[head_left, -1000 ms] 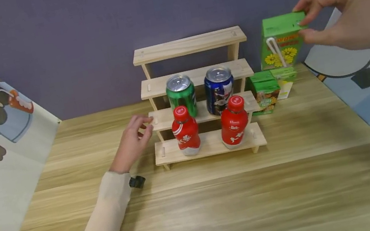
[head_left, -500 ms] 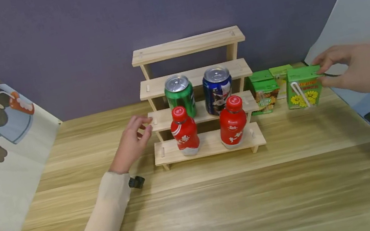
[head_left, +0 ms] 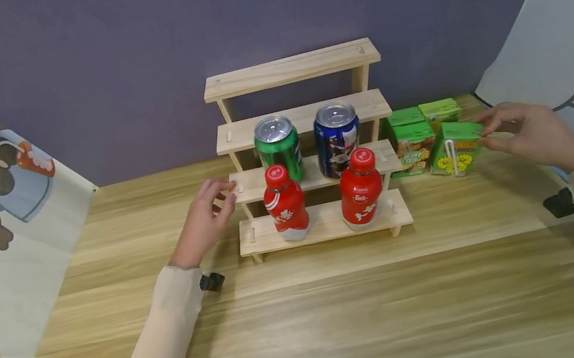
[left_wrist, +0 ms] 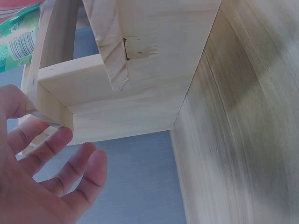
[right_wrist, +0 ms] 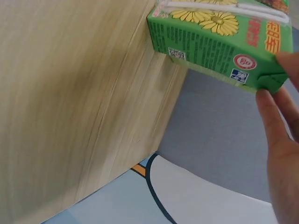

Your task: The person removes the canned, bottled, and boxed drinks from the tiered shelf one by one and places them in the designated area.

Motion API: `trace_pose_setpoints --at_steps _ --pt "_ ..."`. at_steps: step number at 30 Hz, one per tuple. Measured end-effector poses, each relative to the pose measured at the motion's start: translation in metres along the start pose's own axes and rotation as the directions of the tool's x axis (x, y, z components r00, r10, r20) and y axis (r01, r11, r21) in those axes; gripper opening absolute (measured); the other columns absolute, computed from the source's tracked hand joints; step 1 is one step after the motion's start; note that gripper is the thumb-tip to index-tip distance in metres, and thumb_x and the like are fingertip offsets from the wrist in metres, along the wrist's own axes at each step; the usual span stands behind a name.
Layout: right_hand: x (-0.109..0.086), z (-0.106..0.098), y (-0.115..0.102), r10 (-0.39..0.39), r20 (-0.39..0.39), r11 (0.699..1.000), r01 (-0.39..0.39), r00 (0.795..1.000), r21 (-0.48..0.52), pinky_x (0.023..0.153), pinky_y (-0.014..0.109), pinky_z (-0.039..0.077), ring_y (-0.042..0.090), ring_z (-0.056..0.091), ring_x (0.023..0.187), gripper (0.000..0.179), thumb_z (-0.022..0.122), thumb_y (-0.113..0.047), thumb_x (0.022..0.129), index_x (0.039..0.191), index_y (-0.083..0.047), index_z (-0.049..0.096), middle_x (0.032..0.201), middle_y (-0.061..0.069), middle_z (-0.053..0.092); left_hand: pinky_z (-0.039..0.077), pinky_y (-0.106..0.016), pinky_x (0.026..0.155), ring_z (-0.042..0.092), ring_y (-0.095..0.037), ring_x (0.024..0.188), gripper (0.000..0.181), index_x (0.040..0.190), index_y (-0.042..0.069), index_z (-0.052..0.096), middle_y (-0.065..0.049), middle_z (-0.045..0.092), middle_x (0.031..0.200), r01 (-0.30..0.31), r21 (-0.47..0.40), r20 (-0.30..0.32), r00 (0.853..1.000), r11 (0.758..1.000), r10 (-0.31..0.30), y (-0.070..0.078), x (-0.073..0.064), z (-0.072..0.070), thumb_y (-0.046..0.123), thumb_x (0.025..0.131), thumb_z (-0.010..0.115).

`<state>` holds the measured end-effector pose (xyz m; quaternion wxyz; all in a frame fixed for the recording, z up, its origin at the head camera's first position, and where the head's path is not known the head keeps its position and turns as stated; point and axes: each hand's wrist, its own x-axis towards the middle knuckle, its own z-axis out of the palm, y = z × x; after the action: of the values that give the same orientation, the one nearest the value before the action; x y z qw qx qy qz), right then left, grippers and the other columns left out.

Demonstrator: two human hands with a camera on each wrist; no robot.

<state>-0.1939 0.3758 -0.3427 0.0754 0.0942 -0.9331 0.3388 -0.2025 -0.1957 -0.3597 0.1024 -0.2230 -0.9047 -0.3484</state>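
At the right of the head view my right hand pinches the top edge of a green juice box with yellow flowers and a white straw. The right wrist view shows thumb and fingers on the upper end of that juice box, which leans slightly. Beside it stand other green drink boxes, partly hidden. My left hand holds the left end of a tier of the stepped wooden shelf; in the left wrist view, thumb and forefinger of the left hand pinch the board's end.
Two red bottles stand on the lowest tier. Behind them, a green can and a blue can occupy the second tier. A dark wall rises behind, with printed panels at both sides. Wooden tabletop stretches in front.
My right hand has lowered the juice box from above the other boxes to table height, then shifted it left against them and turned it a little. The left hand stays put.
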Motion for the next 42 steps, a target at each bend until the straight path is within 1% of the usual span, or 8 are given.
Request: trace_pose_setpoints --at_steps 8,14,17,20,27,33,37,42 --pt "0.012 0.008 0.002 -0.174 -0.053 0.982 0.169 0.983 -0.079 0.078 -0.001 0.035 -0.015 0.046 0.097 0.003 0.070 -0.005 0.085 0.086 -0.006 0.068 0.119 0.016 0.061 0.049 -0.034 0.073 0.052 -0.019 0.094 0.028 0.121 0.005 0.058 -0.007 0.051 0.122 0.009 -0.004 0.003 1.000 1.000 -0.009 0.000 -0.001 -0.001 0.019 0.098 0.051" --pt "0.017 0.014 0.000 -0.150 -0.073 0.985 0.143 0.986 -0.093 0.080 0.001 0.035 -0.009 0.047 0.103 0.003 0.070 -0.007 0.085 0.088 -0.006 0.068 0.120 0.014 0.061 0.050 -0.035 0.073 0.052 -0.020 0.094 0.029 0.121 0.003 0.058 -0.008 0.052 0.121 0.001 -0.009 0.005 1.000 1.000 0.000 0.000 -0.001 -0.001 0.020 0.098 0.051" --pt "0.018 0.014 -0.003 -0.101 -0.054 0.990 0.095 0.993 -0.105 0.092 0.024 0.044 0.014 0.052 0.114 0.008 0.068 -0.013 0.088 0.090 -0.005 0.068 0.124 0.015 0.059 0.049 -0.034 0.073 0.052 -0.020 0.094 0.029 0.120 0.003 0.058 -0.008 0.052 0.121 -0.001 -0.012 0.004 1.000 1.000 0.001 0.000 -0.001 -0.001 0.020 0.098 0.051" --pt "0.020 0.013 -0.009 -0.071 -0.032 0.991 0.067 0.997 -0.114 0.091 0.051 0.042 0.038 0.050 0.113 0.015 0.067 -0.020 0.090 0.092 -0.006 0.069 0.125 0.015 0.057 0.049 -0.034 0.073 0.052 -0.019 0.094 0.029 0.120 0.003 0.058 -0.008 0.052 0.120 0.001 -0.013 0.004 1.000 1.000 -0.001 0.000 -0.001 -0.001 0.021 0.099 0.051" --pt "0.022 0.014 -0.045 -0.113 -0.032 0.991 0.111 0.993 -0.069 0.093 0.046 0.040 0.017 0.049 0.111 0.027 0.068 -0.029 0.088 0.106 -0.009 0.068 0.127 0.006 0.056 0.049 -0.034 0.073 0.051 -0.019 0.093 0.030 0.121 0.003 0.058 -0.008 0.052 0.118 -0.010 -0.018 0.005 1.000 1.000 0.010 -0.001 -0.001 -0.001 0.021 0.099 0.051" --pt "0.027 0.023 -0.105 -0.342 -0.083 0.939 0.337 0.936 -0.066 0.085 0.012 0.036 0.005 0.050 0.103 0.023 0.071 -0.015 0.086 0.109 -0.010 0.067 0.120 -0.002 0.059 0.049 -0.033 0.073 0.051 -0.019 0.094 0.030 0.121 0.003 0.058 -0.007 0.052 0.118 -0.005 -0.016 0.007 1.000 1.000 0.005 0.000 -0.001 -0.001 0.021 0.099 0.051" --pt "0.032 0.029 -0.141 -0.453 -0.052 0.891 0.451 0.890 -0.043 0.086 0.012 0.039 0.007 0.054 0.103 0.034 0.074 -0.011 0.083 0.116 -0.014 0.065 0.123 -0.007 0.057 0.049 -0.033 0.073 0.051 -0.019 0.094 0.030 0.121 0.003 0.058 -0.007 0.052 0.118 -0.002 -0.013 0.011 1.000 1.000 0.003 0.001 -0.001 -0.001 0.021 0.099 0.051" --pt "0.043 0.035 -0.172 -0.493 0.025 0.870 0.492 0.870 0.016 0.088 0.016 0.041 0.015 0.054 0.108 0.041 0.074 -0.016 0.083 0.122 -0.021 0.061 0.129 -0.012 0.051 0.050 -0.035 0.073 0.051 -0.019 0.094 0.029 0.121 0.004 0.058 -0.007 0.052 0.120 0.004 -0.014 0.009 1.000 1.000 -0.004 0.000 -0.001 -0.001 0.021 0.098 0.051"
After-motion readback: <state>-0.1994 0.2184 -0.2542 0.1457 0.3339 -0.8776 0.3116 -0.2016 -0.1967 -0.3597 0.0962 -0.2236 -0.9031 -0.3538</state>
